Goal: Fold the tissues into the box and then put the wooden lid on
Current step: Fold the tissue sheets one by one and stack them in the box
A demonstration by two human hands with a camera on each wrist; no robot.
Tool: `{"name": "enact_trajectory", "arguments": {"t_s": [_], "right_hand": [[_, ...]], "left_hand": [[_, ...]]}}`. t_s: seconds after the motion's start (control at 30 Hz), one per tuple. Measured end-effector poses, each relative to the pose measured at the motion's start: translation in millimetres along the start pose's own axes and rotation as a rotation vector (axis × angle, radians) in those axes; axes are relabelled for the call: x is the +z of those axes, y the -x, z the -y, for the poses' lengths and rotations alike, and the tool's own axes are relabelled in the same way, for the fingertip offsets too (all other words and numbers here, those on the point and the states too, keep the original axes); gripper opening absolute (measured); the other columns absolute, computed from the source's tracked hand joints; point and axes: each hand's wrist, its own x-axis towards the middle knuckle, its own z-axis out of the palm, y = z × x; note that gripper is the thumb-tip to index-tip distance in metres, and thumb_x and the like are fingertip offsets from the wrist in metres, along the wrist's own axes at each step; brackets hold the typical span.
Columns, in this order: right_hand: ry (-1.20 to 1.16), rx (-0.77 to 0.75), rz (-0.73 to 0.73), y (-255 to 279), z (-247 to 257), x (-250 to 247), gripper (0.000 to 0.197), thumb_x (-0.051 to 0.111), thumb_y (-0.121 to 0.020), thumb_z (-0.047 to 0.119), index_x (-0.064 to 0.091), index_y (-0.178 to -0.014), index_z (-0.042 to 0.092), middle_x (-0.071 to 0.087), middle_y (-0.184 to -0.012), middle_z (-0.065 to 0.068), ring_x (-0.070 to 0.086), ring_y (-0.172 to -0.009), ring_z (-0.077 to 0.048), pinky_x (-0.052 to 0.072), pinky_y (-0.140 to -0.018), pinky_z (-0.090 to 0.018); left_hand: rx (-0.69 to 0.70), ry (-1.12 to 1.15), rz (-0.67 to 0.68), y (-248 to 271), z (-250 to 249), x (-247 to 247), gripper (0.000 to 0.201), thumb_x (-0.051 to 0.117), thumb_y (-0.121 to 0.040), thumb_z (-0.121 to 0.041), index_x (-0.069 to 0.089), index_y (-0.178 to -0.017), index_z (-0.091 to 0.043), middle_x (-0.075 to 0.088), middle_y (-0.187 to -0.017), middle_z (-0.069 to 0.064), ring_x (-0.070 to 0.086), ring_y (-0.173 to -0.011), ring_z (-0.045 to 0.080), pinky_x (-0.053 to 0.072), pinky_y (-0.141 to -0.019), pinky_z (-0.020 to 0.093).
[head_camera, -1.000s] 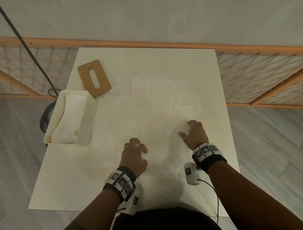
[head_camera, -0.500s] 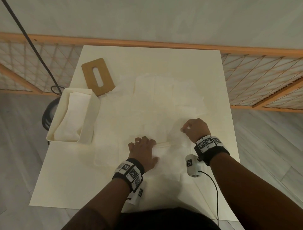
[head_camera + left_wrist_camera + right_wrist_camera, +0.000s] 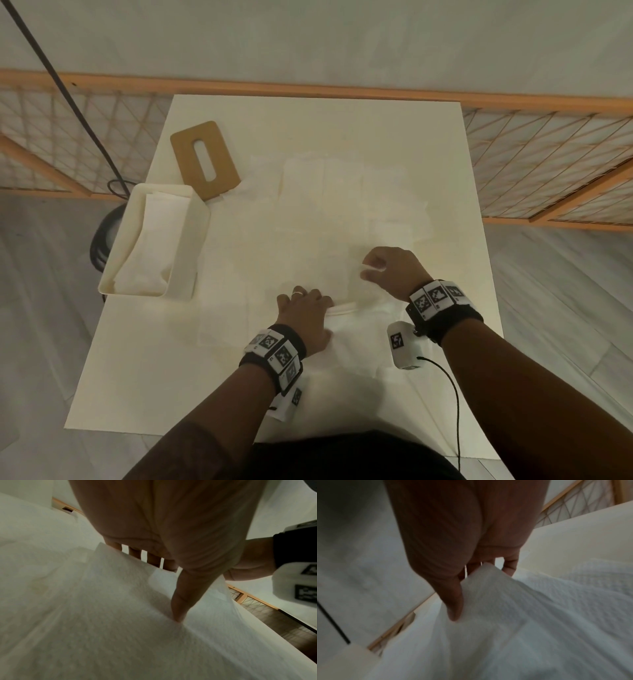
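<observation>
Folding tissue: our right hand pinches its raised edge, left hand presses flat, fingers straight; tearing likely if we tug hard.

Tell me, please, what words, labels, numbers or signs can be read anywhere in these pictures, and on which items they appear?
No words or numbers can be read anywhere.
Wrist bands: black-and-white square code patterns, not text.
White wrist device: one such pattern; its dark labels in the left wrist view are too blurred to read.
</observation>
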Motion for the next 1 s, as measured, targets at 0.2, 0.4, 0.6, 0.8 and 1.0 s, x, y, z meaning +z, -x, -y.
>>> {"name": "enact_trajectory", "arguments": {"t_s": [0.2, 0.4, 0.6, 0.8, 1.0], "right_hand": [[-0.146, 0.003, -0.024, 5, 11, -22, 0.010, 0.072, -0.091, 0.022, 0.065, -0.098, 0.021, 0.069, -0.103, -0.003, 0.064, -0.097, -0.019, 0.042, -0.067, -0.015], [-0.224, 0.009, -0.165, 2, 19, -49, 0.016, 0.061, -0.099, 0.024, 0.072, -0.110, 0.020, 0.072, -0.110, 0.002, 0.065, -0.096, -0.013, 0.044, -0.072, -0.019], [-1.126, 0.068, -0.181, 22, 39, -65, 0.013, 0.052, -0.097, 0.003, 0.064, -0.097, 0.007, 0.070, -0.090, -0.006, 0.067, -0.083, -0.021, 0.052, -0.080, -0.036], [-1.563, -0.006, 0.037, 46, 45, -64, 0.019, 0.044, -0.093, 0.001, 0.061, -0.100, 0.005, 0.065, -0.107, -0.016, 0.060, -0.103, -0.032, 0.046, -0.096, -0.045], [-1.424, -0.053, 0.142, 60, 32, -56, 0.044, 0.047, -0.094, 0.004, 0.055, -0.138, 0.000, 0.063, -0.132, -0.020, 0.062, -0.119, -0.034, 0.049, -0.104, -0.049]], "left_hand": [[0.018, 0.113, 0.045, 1, 0, -1, 0.040, 0.061, -0.089, -0.034, 0.050, -0.127, -0.034, 0.062, -0.111, -0.006, 0.038, -0.123, 0.021, 0.026, -0.098, 0.046], [0.030, 0.078, 0.119, 1, 5, -5, 0.043, 0.061, -0.092, -0.038, 0.053, -0.134, -0.031, 0.063, -0.111, -0.006, 0.039, -0.124, 0.022, 0.028, -0.100, 0.046], [-0.081, 0.534, -0.106, 3, 8, -24, 0.081, 0.053, -0.077, -0.085, 0.050, -0.138, -0.032, 0.051, -0.139, -0.010, 0.042, -0.131, 0.018, 0.031, -0.113, 0.046], [-0.208, 1.894, 0.117, 17, -8, -77, 0.084, 0.050, -0.073, -0.084, 0.063, -0.130, -0.023, 0.070, -0.128, 0.005, 0.065, -0.119, 0.023, 0.049, -0.103, 0.043], [0.041, 1.787, -0.183, 20, 6, -84, 0.039, 0.076, -0.087, -0.024, 0.070, -0.123, -0.009, 0.074, -0.115, 0.013, 0.069, -0.107, 0.032, 0.059, -0.085, 0.039]]}}
